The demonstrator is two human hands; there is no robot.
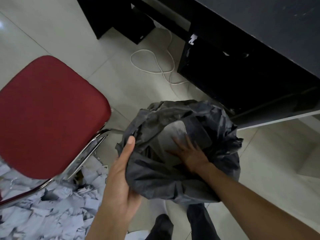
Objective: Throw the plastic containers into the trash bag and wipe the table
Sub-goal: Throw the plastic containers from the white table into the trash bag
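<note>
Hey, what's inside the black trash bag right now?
The right hand reaches into the trash bag, fingers spread on a translucent plastic container. The left hand holds the bag's rim. Anything beneath the container is hidden by it and the dark folds.

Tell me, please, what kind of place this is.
Probably an office or a workroom: a dark desk with a drawer unit, a red padded chair on a chrome frame, and a heap of paper scraps on the tiled floor.
</note>
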